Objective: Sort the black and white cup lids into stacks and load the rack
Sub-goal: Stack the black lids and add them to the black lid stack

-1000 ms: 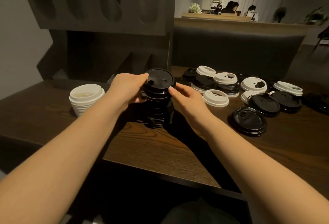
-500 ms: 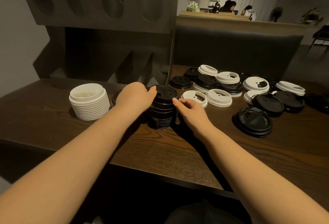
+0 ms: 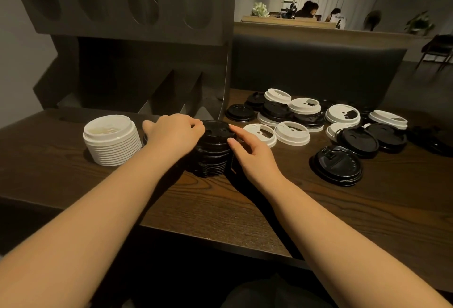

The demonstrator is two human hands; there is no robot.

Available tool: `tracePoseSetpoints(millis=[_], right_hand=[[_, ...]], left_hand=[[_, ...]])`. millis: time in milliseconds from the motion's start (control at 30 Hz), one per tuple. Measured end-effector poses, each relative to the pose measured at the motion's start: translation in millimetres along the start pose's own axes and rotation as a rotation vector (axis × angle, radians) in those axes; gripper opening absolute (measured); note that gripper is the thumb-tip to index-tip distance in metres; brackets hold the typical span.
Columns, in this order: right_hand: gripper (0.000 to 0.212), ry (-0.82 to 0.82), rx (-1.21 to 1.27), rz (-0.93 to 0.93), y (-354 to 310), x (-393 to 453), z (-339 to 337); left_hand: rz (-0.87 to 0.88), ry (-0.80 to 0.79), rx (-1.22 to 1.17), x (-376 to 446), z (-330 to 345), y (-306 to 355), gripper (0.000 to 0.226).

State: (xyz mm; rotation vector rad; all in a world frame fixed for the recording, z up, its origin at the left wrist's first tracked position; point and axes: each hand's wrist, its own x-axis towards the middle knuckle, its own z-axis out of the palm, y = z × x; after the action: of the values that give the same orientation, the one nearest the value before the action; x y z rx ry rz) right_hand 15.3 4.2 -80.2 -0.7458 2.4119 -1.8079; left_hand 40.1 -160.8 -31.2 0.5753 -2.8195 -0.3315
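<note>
A stack of black lids stands on the dark wooden table in front of the dark rack. My left hand grips the stack's upper left side, fingers curled over its top rim. On the stack's right side rests my right hand, its thumb and fingers touching the rim. A stack of white lids stands to the left. Loose black and white lids lie scattered on the right, among them a single black lid close to the front.
The rack has slanted dividers below and rounded cutouts above. A dark padded bench back runs behind the table. People sit at a far counter. The table's front edge crosses under my forearms.
The black stack is shorter and pressed down compared with a second ago. Both hands have sunk with its top. The view has shifted slightly upward.
</note>
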Motion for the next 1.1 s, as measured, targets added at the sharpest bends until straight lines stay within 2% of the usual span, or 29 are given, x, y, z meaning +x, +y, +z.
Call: tracePoseSetpoints(millis=[467,667,800,867,933,1000,1100], right_hand=[[0.035,0.024,-0.129,0.013,5,2,1],[0.019,0.092,-0.197,-0.027,2,0,-2],[0.007,0.066,-0.108,-0.034,1,-6,-3],[0.009,0.061,-0.017,-0.018,-1,-8,-4],[0.013,0.059,0.104,0.021,-4,-6,-5],[0.011,0.058,0.199,0.063,-6,-4,-7],[0.007,0.039,0.233,0.081,-8,-3,-6]], left_hand=[[0.027,0.047,0.040,-3,5,-4,0.039],[0.019,0.110,-0.026,-9,16,-5,0.036],[0.049,0.127,-0.064,-16,16,-3,0.033],[0.093,0.110,-0.085,-20,15,-5,0.035],[0.158,0.110,-0.165,-25,16,-8,0.042],[0.206,0.112,-0.371,-31,18,-9,0.040],[0.208,0.102,-0.608,-37,24,-5,0.037]])
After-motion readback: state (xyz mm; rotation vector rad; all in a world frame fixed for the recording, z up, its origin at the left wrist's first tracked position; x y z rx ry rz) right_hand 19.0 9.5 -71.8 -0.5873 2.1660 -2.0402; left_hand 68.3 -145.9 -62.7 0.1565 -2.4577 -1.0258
